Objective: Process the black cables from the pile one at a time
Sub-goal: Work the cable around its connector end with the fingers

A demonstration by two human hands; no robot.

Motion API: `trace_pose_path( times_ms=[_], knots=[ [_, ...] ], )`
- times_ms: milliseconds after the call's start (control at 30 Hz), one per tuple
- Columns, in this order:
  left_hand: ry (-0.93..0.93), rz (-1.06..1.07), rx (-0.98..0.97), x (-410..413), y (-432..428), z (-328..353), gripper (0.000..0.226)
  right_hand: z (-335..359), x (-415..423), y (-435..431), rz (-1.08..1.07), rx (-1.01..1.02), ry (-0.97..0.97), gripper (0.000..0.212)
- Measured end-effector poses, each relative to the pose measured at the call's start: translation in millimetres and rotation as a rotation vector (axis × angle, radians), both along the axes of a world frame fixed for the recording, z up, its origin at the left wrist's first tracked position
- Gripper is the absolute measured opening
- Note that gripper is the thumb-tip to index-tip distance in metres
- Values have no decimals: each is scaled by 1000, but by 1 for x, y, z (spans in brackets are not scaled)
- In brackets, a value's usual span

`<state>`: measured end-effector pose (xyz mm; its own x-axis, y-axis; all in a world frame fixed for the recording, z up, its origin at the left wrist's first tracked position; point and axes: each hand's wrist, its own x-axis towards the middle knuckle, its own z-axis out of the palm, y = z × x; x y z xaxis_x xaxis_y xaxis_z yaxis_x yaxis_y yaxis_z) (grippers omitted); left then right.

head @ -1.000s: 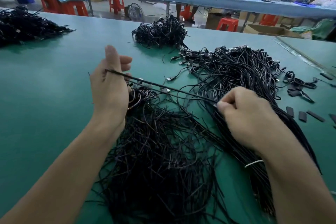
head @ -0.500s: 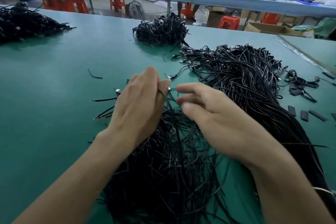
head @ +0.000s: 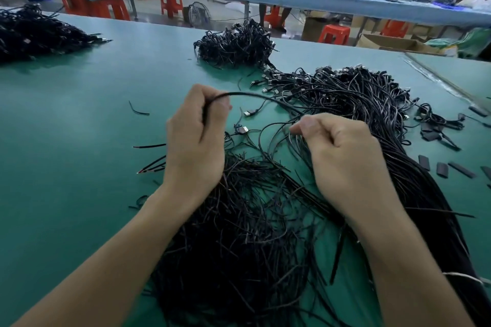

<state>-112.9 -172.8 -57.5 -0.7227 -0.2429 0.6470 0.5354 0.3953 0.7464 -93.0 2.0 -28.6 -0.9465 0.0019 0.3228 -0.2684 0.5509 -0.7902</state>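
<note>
Black cable [head: 255, 95] arches between the two hands above the green table [head: 79, 146], with its long axis running left to right across the person. The left hand [head: 196, 141] is curled into a fist round one end of the arc, and the cable enters the fist at the top. The right hand [head: 342, 159] presses thumb and forefinger together on thin black strands where the arc comes down. These appear to be the same cable, though blur leaves this uncertain. The pile of cut-ended cables [head: 239, 233] lies directly beneath the hands and towards the person. The long bundle with USB plugs [head: 372, 98] lies beyond and to the right of the right hand. One loose USB plug [head: 249, 113] rests on the table under the arc. The bare surface to the left of the left hand carries only a short offcut [head: 138, 111], so pulling the cable leftwards probably gives the freest path. To the right, black sleeve pieces [head: 442, 169] and the table's edge limit the room. Neighbouring strands are likely to snag as the cable is drawn out.
</note>
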Motion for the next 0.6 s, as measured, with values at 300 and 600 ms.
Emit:
trace_pose_path(
  times_ms=[300, 600],
  knots=[
    [-110, 52, -345, 12, 5, 4, 39, -9, -6, 5, 68, 101, -87, 25],
    [-756, -931, 171, 20, 4, 24, 61, -8, -10, 11, 17, -235, 43, 27]
  ],
)
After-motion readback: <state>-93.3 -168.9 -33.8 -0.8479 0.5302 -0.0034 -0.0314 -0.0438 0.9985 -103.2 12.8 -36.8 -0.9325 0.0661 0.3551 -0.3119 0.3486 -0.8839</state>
